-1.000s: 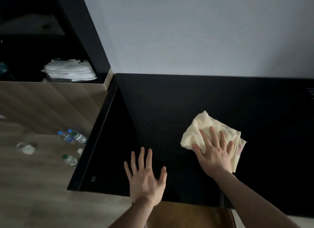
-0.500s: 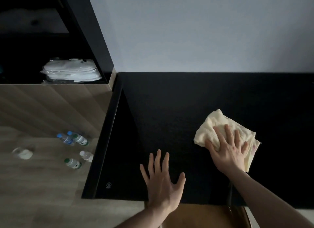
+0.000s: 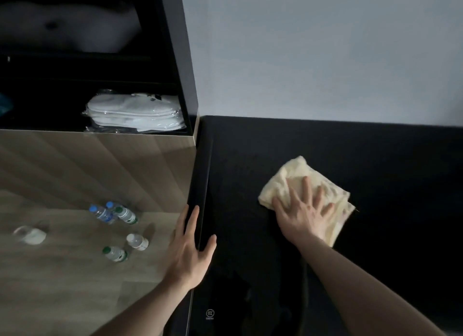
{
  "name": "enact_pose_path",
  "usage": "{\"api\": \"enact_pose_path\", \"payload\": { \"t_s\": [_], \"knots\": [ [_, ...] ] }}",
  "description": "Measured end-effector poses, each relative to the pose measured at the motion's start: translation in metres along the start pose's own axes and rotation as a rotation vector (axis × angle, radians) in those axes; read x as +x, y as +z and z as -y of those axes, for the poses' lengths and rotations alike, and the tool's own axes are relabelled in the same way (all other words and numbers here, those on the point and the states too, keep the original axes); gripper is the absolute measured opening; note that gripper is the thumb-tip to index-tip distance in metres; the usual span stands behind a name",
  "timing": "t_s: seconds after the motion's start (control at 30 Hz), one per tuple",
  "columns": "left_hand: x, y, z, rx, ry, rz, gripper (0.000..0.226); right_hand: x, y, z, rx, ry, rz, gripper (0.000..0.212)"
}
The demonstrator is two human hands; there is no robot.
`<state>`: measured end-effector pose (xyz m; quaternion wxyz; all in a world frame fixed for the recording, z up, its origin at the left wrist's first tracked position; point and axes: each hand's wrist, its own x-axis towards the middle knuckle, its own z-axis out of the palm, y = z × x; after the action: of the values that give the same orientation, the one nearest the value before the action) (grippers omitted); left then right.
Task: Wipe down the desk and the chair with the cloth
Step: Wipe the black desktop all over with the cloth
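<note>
Rt hand flat on cloth, lt hand at desk edge.
Desk (image 3: 375, 172) lies under both hands; cloth (image 3: 295, 180) sits on it beneath rt hand (image 3: 304, 219), fingers spread & pressing. Lt hand (image 3: 189, 254), fingers straight, rests on desk's left edge, well apart from cloth.

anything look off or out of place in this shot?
Yes: several water bottles stand scattered on the wood floor left of the desk, near a white crumpled item too blurred to identify. On the desk, nothing odd: right hand presses the cloth flat.
</note>
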<state>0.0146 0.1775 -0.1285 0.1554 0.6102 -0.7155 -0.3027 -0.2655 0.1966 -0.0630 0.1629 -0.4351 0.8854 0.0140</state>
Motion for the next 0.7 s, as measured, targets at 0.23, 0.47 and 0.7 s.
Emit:
{"api": "enact_pose_path", "payload": {
  "t_s": [0.23,0.47,0.7],
  "knots": [
    [0.003,0.001,0.001,0.003,-0.002,-0.045,0.079,-0.011,0.052,0.1,0.044,-0.388,0.047,0.075],
    [0.0,-0.005,-0.005,0.07,-0.021,-0.043,0.078,0.004,0.045,0.047,0.066,-0.404,-0.02,0.073],
    [0.0,-0.003,-0.005,0.028,-0.019,-0.039,0.08,0.04,0.012,-0.074,0.062,-0.069,-0.022,0.088]
  ]
}}
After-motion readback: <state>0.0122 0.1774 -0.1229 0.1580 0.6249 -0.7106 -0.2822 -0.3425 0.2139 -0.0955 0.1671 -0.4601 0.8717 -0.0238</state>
